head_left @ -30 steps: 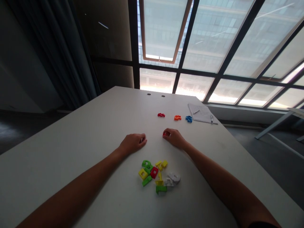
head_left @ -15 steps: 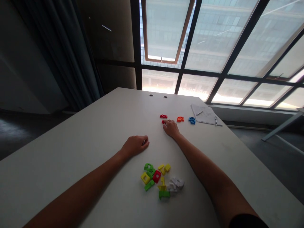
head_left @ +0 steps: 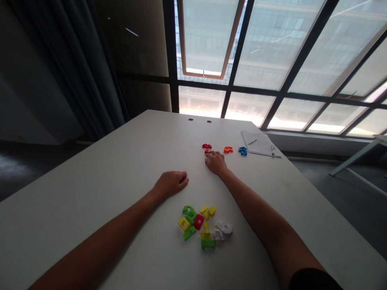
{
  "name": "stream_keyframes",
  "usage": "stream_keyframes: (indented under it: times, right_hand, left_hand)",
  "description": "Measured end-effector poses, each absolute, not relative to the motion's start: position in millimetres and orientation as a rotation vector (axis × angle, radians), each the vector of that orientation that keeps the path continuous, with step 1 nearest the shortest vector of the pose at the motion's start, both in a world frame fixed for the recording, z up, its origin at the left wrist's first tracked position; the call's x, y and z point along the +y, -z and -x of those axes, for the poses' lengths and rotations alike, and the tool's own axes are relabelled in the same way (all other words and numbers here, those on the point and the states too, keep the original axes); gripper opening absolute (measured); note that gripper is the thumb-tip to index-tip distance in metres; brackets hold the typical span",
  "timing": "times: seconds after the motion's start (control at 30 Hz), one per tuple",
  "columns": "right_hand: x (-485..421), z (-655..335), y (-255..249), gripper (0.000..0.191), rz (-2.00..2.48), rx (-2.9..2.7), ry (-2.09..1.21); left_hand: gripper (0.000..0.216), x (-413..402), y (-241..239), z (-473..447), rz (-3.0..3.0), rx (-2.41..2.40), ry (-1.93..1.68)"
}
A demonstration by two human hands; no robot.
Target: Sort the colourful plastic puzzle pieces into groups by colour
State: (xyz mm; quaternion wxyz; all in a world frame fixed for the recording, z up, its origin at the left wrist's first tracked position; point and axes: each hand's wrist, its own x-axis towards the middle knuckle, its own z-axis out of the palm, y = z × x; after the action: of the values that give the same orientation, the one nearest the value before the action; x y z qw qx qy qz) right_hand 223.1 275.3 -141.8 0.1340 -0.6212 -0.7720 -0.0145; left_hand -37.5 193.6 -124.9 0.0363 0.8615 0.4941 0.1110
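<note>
Far out on the table, my right hand point(head_left: 215, 162) has its fingertips closed on a small red plastic piece point(head_left: 207, 152), partly hidden by the fingers. Right behind it lies a group of red pieces point(head_left: 207, 146); whether they touch cannot be made out. My left hand point(head_left: 171, 182) rests on the table to the left, fingers curled in and nothing visible in them. Between my forearms is a loose pile: green pieces point(head_left: 189, 233), yellow pieces point(head_left: 184, 224), a red piece with a square hole point(head_left: 198, 221) and white pieces point(head_left: 224, 228).
An orange group of pieces point(head_left: 228, 149) and a blue group point(head_left: 242, 151) lie right of my right hand. Beyond them are sheets of paper point(head_left: 260, 144) with pens on top. The white table point(head_left: 90, 193) ends before tall windows; a dark curtain point(head_left: 69, 60) hangs left.
My right hand has pushed the red piece slightly away from me, closer to the red group. My left hand stays put. The whole view has shifted a little.
</note>
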Motion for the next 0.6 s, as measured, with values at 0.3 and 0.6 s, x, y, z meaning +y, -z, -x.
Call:
stream_keyframes:
  times: [0.3, 0.6]
  right_hand:
    - [289.1, -219.9, 143.0, 0.045, 1.821, -2.264, 0.074]
    - [301.0, -220.7, 144.8, 0.047, 1.809, -2.268, 0.064]
  left_hand:
    - [0.030, 194.0, 125.1, 37.3, -2.637, 1.525, -0.331]
    - [0.029, 195.5, 127.4, 37.6, -2.643, 1.511, -0.344]
